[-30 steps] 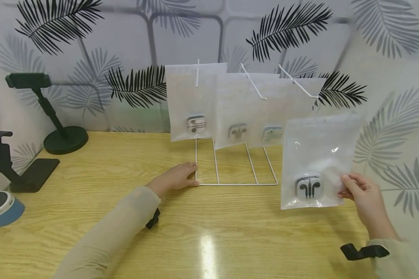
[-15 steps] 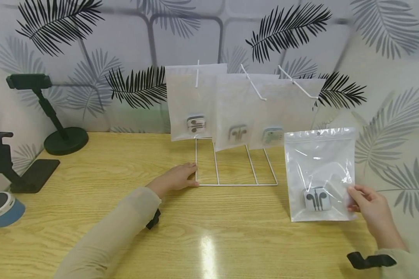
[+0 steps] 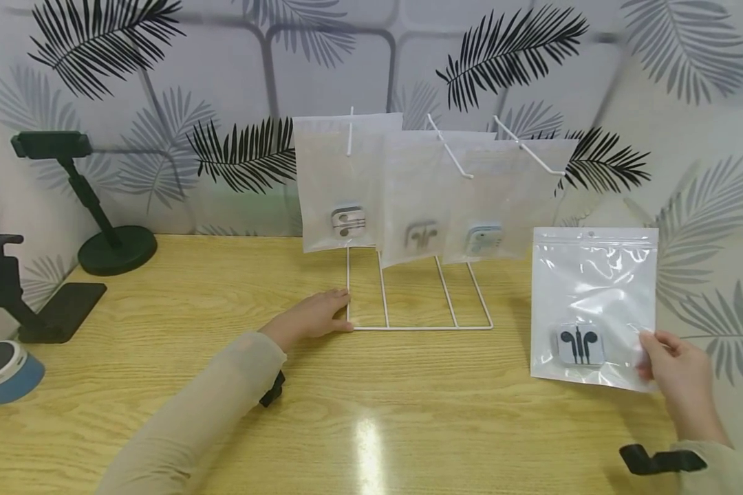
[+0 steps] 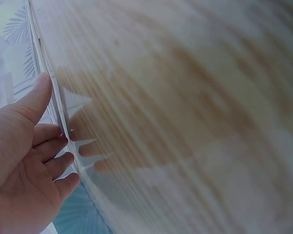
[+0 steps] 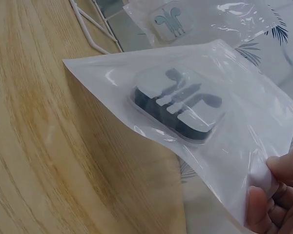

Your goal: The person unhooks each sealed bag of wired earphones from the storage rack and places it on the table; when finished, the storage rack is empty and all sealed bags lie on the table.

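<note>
My right hand (image 3: 681, 375) pinches the lower right edge of a clear zip bag (image 3: 594, 275) between thumb and fingers. Inside the bag lies a boxed pair of earphones (image 3: 580, 344); the right wrist view shows the earphone case (image 5: 178, 105) close up, its edge dark. The bag hangs apart from the white wire display rack (image 3: 421, 328), to its right. My left hand (image 3: 312, 316) rests against the rack's front left corner, fingers relaxed. Three similar bags hang at the hooks: a left bag (image 3: 340, 179), a middle bag (image 3: 411, 199) and a right bag (image 3: 508, 192).
On the left of the wooden table (image 3: 223, 275) stand a dark green phone stand (image 3: 114, 247) and a black stand (image 3: 40, 323). A blue and white round container (image 3: 6, 371) sits at the left edge. A leaf-patterned backdrop (image 3: 223, 82) rises behind.
My right hand has carried the bag right and slightly down, away from the hanging bags, and the bag has straightened to face the camera. The left hand stays on the rack.
</note>
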